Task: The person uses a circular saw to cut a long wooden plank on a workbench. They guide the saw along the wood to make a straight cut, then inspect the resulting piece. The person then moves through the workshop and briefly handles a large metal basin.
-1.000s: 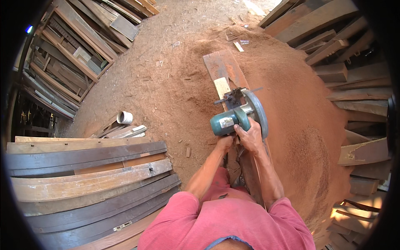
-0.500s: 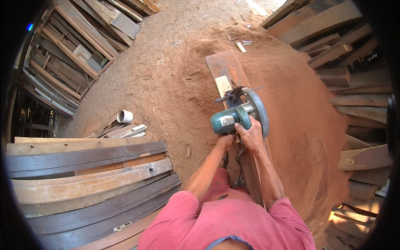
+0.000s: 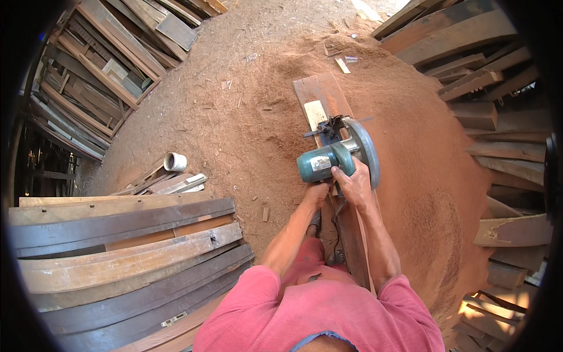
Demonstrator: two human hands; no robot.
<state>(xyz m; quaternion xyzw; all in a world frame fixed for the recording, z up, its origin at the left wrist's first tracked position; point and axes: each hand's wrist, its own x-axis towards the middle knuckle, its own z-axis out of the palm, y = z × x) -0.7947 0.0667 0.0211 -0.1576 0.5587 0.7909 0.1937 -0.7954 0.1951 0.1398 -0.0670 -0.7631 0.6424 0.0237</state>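
My right hand [image 3: 354, 183] is wrapped around the rear handle of a green circular saw [image 3: 319, 163] with a rounded grey blade guard. The saw rests on a long reddish-brown wooden board [image 3: 314, 88] that runs from between my legs toward the far side. My left hand [image 3: 317, 193] is just below the saw's motor, at the board's left side; the motor hides its fingers. In front of the saw a pale wood piece [image 3: 315, 114] lies on the board. A thin wood strip [image 3: 365, 237] runs along the board's right edge, beside my right forearm.
Reddish sawdust [image 3: 419, 152] covers the ground around the board. Long dark and brown planks [image 3: 129, 220] are stacked at left, with a white cup-like container [image 3: 175, 162] behind them. Wooden frames [image 3: 108, 61] lean at far left. Timber pieces [image 3: 469, 35] pile up along the right.
The view has shifted slightly. The board's far end appears a little farther right, and the thin strip looks more separate from the board. Both hands keep their places at the saw.
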